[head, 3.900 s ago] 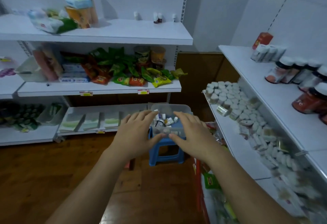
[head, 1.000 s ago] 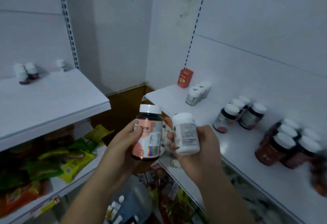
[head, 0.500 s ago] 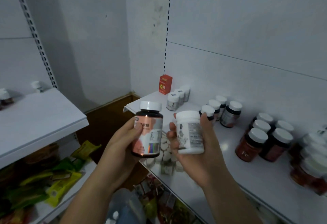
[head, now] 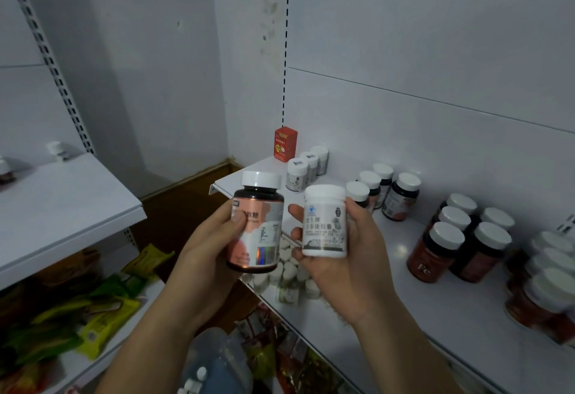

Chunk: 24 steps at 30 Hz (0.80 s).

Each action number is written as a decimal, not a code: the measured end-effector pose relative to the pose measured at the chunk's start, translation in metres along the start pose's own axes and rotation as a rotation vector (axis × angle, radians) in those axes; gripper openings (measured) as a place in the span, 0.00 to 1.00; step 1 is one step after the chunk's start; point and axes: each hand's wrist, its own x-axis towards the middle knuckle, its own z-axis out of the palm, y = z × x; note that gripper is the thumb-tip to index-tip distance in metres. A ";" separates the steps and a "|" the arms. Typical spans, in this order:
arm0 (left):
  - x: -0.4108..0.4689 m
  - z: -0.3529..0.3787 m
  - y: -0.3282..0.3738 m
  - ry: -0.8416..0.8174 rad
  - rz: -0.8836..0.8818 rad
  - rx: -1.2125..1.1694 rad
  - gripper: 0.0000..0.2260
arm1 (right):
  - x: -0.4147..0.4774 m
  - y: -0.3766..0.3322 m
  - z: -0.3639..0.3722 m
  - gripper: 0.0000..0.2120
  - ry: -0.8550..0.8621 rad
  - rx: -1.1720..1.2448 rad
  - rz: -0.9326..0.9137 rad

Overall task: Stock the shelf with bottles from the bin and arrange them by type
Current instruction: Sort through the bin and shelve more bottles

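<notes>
Only "Fe" is legible, on a red-brown bottle (head: 432,256).

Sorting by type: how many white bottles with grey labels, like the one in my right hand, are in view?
4. One white bottle in the right hand; three in a row on the shelf beside the red box: front, middle, back. More may hide far right.

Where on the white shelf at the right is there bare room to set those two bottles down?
The shelf is bare along its front strip, before the red-brown bottles. A gap also lies between the small white bottles and the dark pink-labelled bottles. Crowded: the right end, where the far-right bottles stand packed.
</notes>
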 end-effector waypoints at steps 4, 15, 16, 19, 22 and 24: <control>0.002 -0.001 -0.002 -0.001 -0.006 -0.008 0.19 | 0.007 0.004 -0.005 0.40 0.019 -0.071 -0.057; 0.025 -0.012 -0.013 0.024 -0.026 0.034 0.20 | 0.071 0.035 -0.038 0.11 0.204 -0.689 -0.346; 0.031 -0.012 -0.013 0.026 -0.028 0.043 0.19 | 0.086 0.038 -0.042 0.13 0.236 -0.726 -0.384; 0.054 -0.010 -0.013 0.042 -0.036 0.075 0.19 | 0.136 0.044 -0.050 0.20 0.287 -0.711 -0.468; 0.073 -0.006 -0.013 0.044 -0.043 0.097 0.20 | 0.184 0.044 -0.053 0.22 0.392 -0.665 -0.504; 0.082 -0.004 -0.014 0.043 -0.047 0.093 0.21 | 0.211 0.040 -0.058 0.20 0.517 -0.695 -0.536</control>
